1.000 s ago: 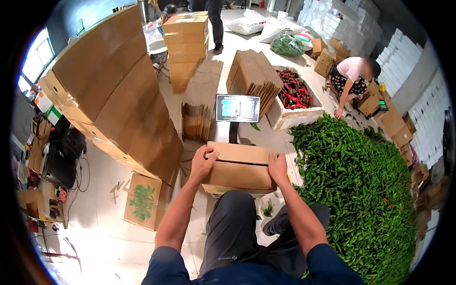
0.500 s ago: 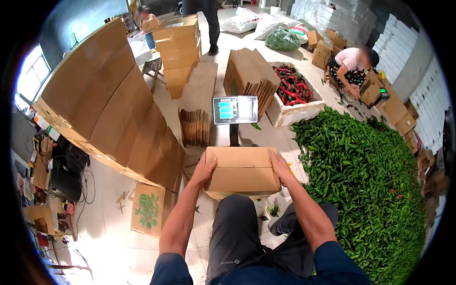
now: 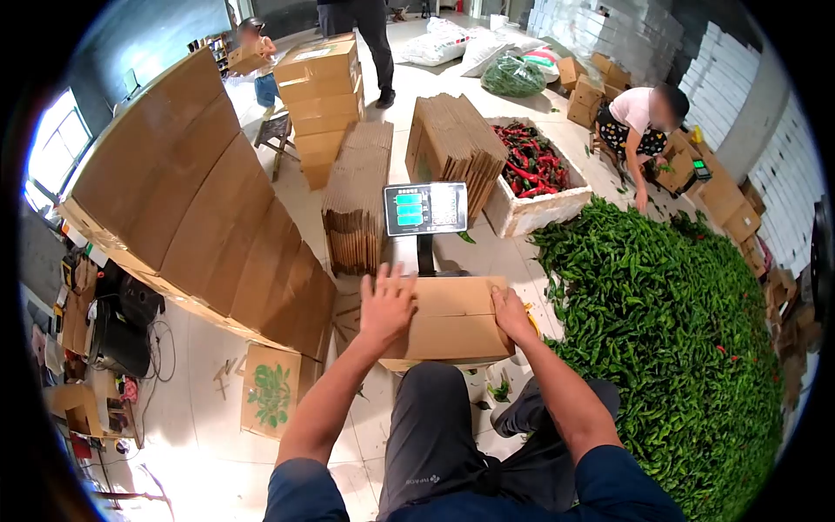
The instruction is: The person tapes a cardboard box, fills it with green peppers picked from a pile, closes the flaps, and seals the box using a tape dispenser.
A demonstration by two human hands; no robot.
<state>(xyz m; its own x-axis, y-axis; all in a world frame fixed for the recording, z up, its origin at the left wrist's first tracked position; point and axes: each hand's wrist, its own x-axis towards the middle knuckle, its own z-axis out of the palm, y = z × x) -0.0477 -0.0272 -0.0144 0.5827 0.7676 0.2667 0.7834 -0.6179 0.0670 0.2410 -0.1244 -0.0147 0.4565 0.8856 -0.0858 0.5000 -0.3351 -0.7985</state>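
Observation:
A closed cardboard box (image 3: 452, 337) sits in front of my knees, its top flaps folded down and meeting in a seam. My left hand (image 3: 388, 306) is over the box's left side with its fingers spread; whether the palm touches the cardboard I cannot tell. At the right edge, my right hand (image 3: 513, 313) grips the box's upper corner, thumb on top. Just beyond the box stands a weighing scale's display (image 3: 426, 209) on a post, its screen lit.
Green peppers (image 3: 652, 331) lie heaped on the right. A foam crate (image 3: 544, 213) holds red peppers. Flattened cartons (image 3: 357, 200) stand ahead, and tall stacked boxes (image 3: 200, 200) rise on the left. A person (image 3: 639, 130) crouches by the heap; others are at the back.
My left hand has left the box's left edge and moved inward over its top, fingers spreading. My right hand stays at the right edge. The crouching person's arm now reaches to the pepper heap.

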